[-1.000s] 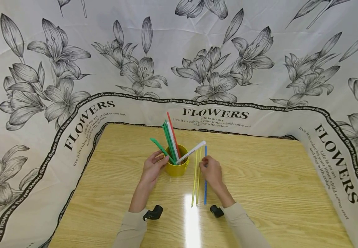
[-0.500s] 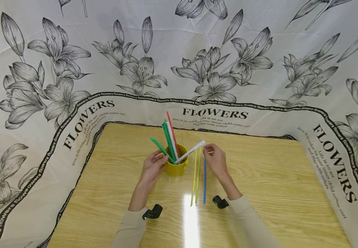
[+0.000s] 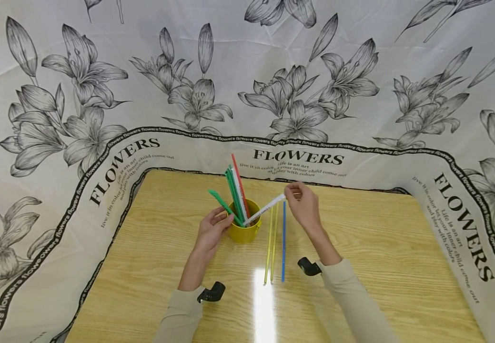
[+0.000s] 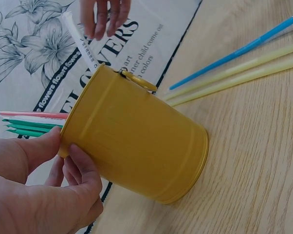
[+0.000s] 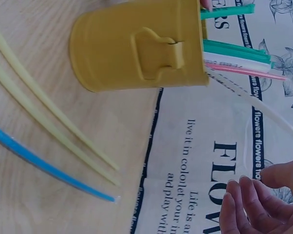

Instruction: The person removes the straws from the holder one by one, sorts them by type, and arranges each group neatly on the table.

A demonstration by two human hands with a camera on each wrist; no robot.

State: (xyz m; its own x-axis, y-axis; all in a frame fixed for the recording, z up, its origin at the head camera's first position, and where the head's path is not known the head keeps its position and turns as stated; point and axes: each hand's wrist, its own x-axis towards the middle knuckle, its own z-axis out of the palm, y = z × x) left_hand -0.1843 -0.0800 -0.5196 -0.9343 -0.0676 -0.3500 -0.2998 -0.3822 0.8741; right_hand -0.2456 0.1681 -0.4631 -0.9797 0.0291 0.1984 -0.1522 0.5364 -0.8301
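Observation:
A small yellow metal bucket [image 4: 141, 131] with a side loop handle [image 5: 158, 53] stands on the table. My left hand [image 3: 214, 228] holds its rim between thumb and fingers. Several wrapped drinking straws lean inside: green straws [image 3: 233, 193], a red straw [image 3: 237, 181], a white straw upright, and a white straw [image 3: 268, 208] slanting out to the right. My right hand [image 3: 304, 202] hovers beside that slanting straw's upper end, fingers loosely bent. In both wrist views a gap shows between those fingers and the straw, and nothing lies between them.
Right of the bucket, two yellow straws [image 3: 271, 247] and a blue straw [image 3: 283, 247] lie side by side on the wooden table [image 3: 380, 267]. A white flower-printed cloth [image 3: 213, 95] stands around the table's back and sides.
My right hand has moved up and away from beside the yellow and blue straws to the slanting white straw's tip. The left hand stays at the bucket.

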